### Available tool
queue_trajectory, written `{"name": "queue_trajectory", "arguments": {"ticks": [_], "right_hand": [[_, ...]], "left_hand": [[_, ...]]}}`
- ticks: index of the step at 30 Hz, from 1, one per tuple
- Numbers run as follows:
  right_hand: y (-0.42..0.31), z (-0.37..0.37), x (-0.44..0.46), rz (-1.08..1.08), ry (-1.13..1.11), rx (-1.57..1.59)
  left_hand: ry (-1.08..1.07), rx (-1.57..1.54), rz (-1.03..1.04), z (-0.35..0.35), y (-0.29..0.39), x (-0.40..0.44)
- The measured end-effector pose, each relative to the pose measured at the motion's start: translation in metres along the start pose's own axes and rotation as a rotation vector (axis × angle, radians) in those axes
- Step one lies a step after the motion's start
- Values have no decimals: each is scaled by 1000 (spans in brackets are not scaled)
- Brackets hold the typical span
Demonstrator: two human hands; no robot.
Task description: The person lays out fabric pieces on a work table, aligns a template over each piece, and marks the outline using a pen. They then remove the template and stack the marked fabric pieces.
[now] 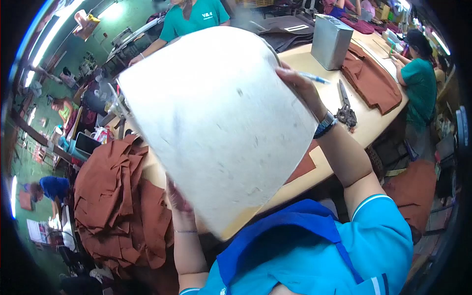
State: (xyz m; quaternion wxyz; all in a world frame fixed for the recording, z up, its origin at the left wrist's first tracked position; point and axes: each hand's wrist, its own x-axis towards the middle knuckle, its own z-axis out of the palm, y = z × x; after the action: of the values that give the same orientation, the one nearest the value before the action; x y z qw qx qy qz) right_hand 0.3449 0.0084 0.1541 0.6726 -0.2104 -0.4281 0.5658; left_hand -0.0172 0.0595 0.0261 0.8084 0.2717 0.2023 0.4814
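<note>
A large white pattern board (216,123), rounded at one end and smudged with dark marks, is lifted in front of me and hides much of the table. My right hand (301,86) grips its upper right edge, with most fingers behind it. A blue-and-white pen (314,77) sticks out beside that hand; whether the fingers hold it, I cannot make out. At the board's lower left edge my left hand (178,196) grips it, partly hidden. Dark-handled scissors (345,108) lie on the table to the right of my right hand.
Brown fabric (113,196) is heaped at the left, and more brown pieces (371,81) lie on the table (378,123). A metal tin (332,42) stands near dark sheets (285,32). Co-workers are across the table (196,17), at the right (420,83) and at the far left (54,189).
</note>
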Motion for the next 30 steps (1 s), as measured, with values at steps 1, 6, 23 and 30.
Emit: {"name": "queue_trajectory", "arguments": {"ticks": [1, 6, 23, 30], "right_hand": [[-1, -11, -9, 36, 43, -53], [3, -81, -23, 160, 122, -133], [52, -237, 112, 581, 817, -1826], [74, -279, 122, 350, 717, -1792]], "left_hand": [[-14, -33, -6, -17, 2, 3], [293, 244, 284, 26, 48, -41], [391, 836, 992, 16, 239, -48], [290, 755, 995, 3, 228, -79]]}}
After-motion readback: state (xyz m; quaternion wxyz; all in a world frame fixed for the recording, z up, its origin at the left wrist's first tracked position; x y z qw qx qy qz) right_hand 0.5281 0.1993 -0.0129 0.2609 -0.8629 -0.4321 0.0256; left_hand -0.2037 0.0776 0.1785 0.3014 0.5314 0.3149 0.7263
